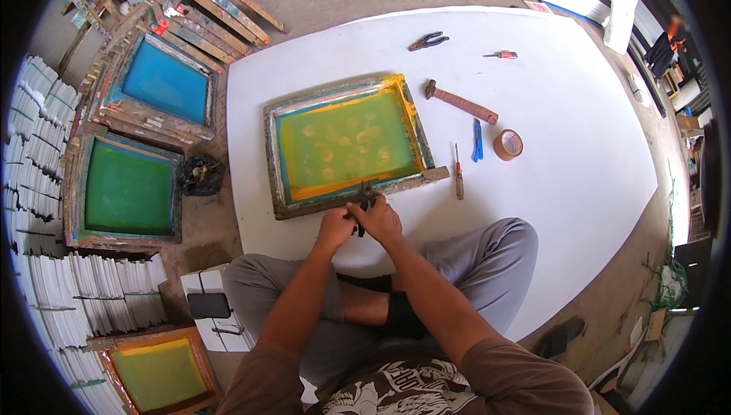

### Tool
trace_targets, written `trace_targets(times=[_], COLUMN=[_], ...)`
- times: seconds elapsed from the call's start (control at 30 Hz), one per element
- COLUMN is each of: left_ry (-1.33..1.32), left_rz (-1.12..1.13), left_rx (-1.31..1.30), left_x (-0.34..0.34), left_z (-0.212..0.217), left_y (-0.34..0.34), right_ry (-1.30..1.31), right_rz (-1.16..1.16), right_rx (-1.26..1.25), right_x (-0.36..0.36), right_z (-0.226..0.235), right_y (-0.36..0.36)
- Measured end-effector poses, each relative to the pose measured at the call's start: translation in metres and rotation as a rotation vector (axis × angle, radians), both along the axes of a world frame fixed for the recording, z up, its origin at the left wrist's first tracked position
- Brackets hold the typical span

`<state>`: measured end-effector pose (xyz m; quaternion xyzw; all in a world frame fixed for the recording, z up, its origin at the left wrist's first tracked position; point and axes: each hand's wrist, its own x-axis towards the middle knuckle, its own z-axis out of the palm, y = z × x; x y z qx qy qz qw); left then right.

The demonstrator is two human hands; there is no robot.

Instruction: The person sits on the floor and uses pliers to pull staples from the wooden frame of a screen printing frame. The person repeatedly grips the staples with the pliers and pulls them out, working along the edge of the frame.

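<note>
A screen-printing frame (pixel 272 141) with a yellow-green mesh lies flat on the white sheet (pixel 586 126) in front of me. At its near edge, my right hand (pixel 381 221) is closed round a pair of dark pliers (pixel 367 189), whose jaws meet the wooden bar. My left hand (pixel 335 228) is closed beside it on the same tool's handles, which the fingers partly hide. Right of the frame are a hammer (pixel 464 103) with a wrapped handle, a thin screwdriver (pixel 459 175), a blue utility knife (pixel 477 141) and a roll of brown tape (pixel 508 145).
Another pair of pliers (pixel 429 41) and a red screwdriver (pixel 502 55) lie farther back. Blue (pixel 167 81) and green (pixel 129 186) screens stand at the left, near bundled white stacks (pixel 38 148). A black phone (pixel 209 305) rests by my left knee.
</note>
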<state>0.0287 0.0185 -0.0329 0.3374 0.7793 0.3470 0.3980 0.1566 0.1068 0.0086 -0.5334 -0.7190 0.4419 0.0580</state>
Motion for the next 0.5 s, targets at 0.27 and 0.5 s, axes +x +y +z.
trace_targets(times=[0.27,0.5], left_ry=[0.534,0.824], left_rz=[-0.051,-0.101], left_rx=[-0.135,-0.122], left_x=[-0.013,-0.021], left_z=[0.065,0.039], left_y=[0.002,0.004], right_ry=[-0.040,-0.173], right_rz=[-0.094,-0.103], right_rx=[0.003,0.095], right_x=[0.002,-0.007], right_z=[-0.027,-0.006], right_y=[-0.004,-0.017])
